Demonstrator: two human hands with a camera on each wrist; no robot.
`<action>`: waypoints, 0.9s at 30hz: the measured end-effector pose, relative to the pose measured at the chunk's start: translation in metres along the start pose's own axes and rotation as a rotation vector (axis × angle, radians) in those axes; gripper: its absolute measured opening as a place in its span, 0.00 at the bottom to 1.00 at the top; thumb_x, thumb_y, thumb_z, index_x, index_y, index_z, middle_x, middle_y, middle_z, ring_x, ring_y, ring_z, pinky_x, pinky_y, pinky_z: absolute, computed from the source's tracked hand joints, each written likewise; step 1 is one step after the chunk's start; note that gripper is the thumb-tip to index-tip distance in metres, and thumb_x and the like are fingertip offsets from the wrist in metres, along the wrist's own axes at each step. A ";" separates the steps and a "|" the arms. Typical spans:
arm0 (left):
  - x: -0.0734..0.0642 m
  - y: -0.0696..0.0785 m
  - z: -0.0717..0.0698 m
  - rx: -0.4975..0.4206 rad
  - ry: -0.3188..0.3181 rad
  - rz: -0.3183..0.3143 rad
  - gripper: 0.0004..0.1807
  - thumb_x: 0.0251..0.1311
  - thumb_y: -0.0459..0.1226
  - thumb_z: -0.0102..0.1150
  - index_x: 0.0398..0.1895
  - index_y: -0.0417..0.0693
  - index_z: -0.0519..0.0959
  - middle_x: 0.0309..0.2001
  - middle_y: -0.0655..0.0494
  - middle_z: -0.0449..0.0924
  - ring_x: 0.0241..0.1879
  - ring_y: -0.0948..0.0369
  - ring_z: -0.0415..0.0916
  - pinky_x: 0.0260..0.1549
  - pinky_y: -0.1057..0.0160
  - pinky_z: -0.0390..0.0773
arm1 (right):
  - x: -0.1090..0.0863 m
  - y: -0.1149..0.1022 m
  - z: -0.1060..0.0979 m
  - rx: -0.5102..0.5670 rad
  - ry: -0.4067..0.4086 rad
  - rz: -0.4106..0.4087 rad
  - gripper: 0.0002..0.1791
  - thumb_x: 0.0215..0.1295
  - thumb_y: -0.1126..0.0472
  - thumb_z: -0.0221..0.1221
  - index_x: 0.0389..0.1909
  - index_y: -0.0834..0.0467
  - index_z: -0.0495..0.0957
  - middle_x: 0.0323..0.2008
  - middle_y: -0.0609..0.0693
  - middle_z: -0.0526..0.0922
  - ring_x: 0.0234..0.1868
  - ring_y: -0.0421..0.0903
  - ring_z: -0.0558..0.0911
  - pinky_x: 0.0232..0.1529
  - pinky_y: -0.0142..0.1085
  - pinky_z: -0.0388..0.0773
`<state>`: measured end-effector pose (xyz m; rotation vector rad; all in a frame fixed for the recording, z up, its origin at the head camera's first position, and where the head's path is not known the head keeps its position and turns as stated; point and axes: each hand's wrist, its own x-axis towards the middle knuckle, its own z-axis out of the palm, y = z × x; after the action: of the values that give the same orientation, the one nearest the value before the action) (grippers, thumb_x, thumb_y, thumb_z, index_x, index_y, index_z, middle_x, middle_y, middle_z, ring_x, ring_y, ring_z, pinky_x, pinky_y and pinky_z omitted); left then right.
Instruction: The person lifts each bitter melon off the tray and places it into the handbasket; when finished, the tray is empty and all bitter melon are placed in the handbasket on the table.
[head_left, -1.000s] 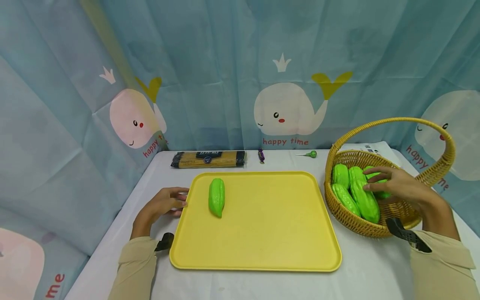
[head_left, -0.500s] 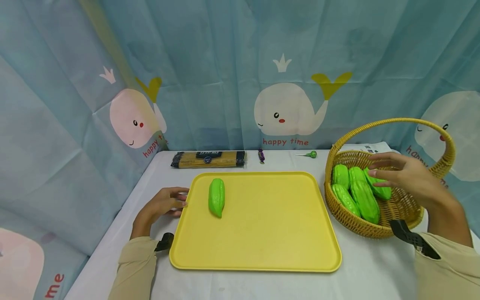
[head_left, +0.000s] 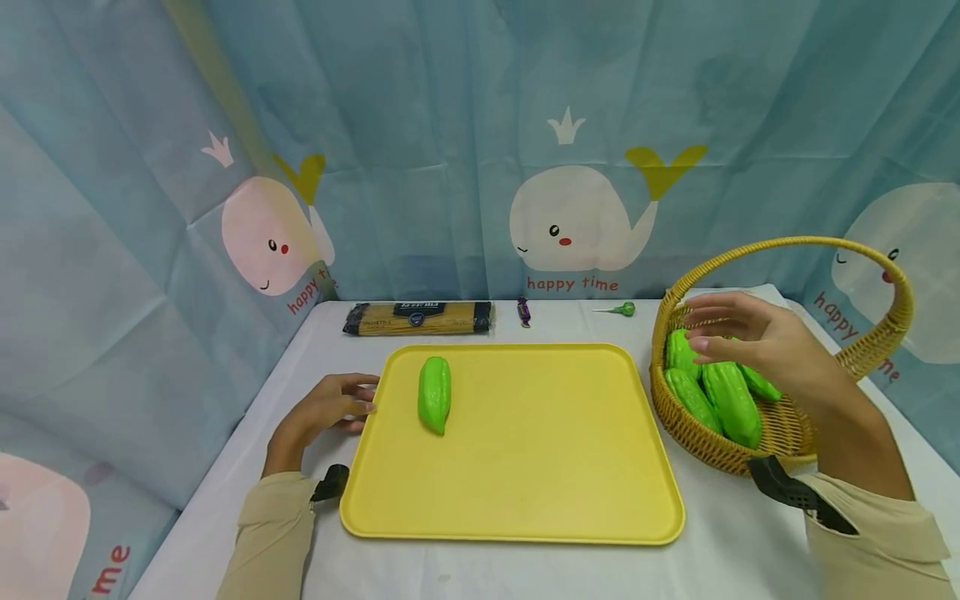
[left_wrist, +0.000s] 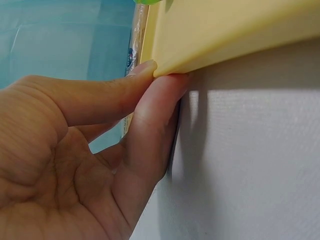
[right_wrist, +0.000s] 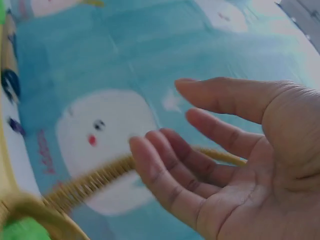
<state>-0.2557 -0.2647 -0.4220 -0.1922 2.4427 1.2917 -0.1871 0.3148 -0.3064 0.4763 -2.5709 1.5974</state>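
Observation:
My left hand [head_left: 333, 404] pinches the left rim of the yellow tray [head_left: 540, 450]; in the left wrist view the thumb [left_wrist: 145, 67] lies on the rim with a finger below it. A glossy green toy bitter melon [head_left: 434, 393] lies on the tray at the upper left, its pointed end toward me. My right hand [head_left: 772, 346] hovers over the wicker basket [head_left: 705, 446] with nothing in it, fingers relaxed and apart from the thumb, as the right wrist view also shows. Several more green bitter melons [head_left: 731, 404] lie inside the basket, partly hidden by the hand.
The basket's tall arched handle [head_left: 787, 240] rises around the right hand. Behind the tray lie a pack of spaghetti [head_left: 420, 318], a small purple wrapped candy [head_left: 523, 312] and a green-handled pointed tool [head_left: 622, 308]. A blue whale-print curtain [head_left: 420, 167] stands behind the table.
My right hand has withdrawn from the bitter melons, rising to the right, then swung left over the basket's far left part. The left hand and the tray have stayed in place.

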 end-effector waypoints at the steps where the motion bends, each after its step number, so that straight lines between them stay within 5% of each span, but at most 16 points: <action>1: 0.000 0.000 0.000 0.004 0.003 0.000 0.36 0.70 0.35 0.68 0.79 0.42 0.67 0.63 0.38 0.77 0.37 0.58 0.80 0.37 0.63 0.86 | 0.002 -0.002 0.006 0.013 -0.019 -0.019 0.23 0.75 0.69 0.62 0.68 0.52 0.75 0.57 0.38 0.84 0.53 0.35 0.84 0.45 0.32 0.87; 12: 0.001 0.001 -0.001 -0.003 0.000 -0.004 0.36 0.70 0.35 0.67 0.79 0.43 0.68 0.63 0.39 0.77 0.38 0.58 0.80 0.37 0.62 0.86 | 0.019 -0.006 0.067 0.156 -0.180 0.033 0.24 0.71 0.65 0.68 0.66 0.63 0.76 0.58 0.54 0.80 0.53 0.45 0.87 0.49 0.40 0.88; 23: 0.000 -0.001 -0.001 -0.004 -0.001 -0.004 0.35 0.70 0.35 0.67 0.79 0.43 0.68 0.63 0.39 0.77 0.40 0.58 0.80 0.38 0.63 0.86 | 0.029 0.010 0.118 0.222 -0.232 0.020 0.24 0.69 0.67 0.68 0.64 0.65 0.78 0.57 0.61 0.79 0.52 0.48 0.86 0.47 0.42 0.88; 27: -0.001 0.002 0.000 0.001 0.002 -0.008 0.35 0.70 0.35 0.67 0.79 0.42 0.68 0.64 0.38 0.76 0.42 0.57 0.79 0.38 0.63 0.86 | 0.030 0.014 0.135 0.234 -0.281 0.020 0.24 0.70 0.67 0.66 0.66 0.65 0.76 0.58 0.64 0.78 0.55 0.58 0.84 0.48 0.41 0.88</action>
<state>-0.2557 -0.2641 -0.4204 -0.2030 2.4419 1.2877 -0.2068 0.1944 -0.3727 0.7454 -2.5933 1.9791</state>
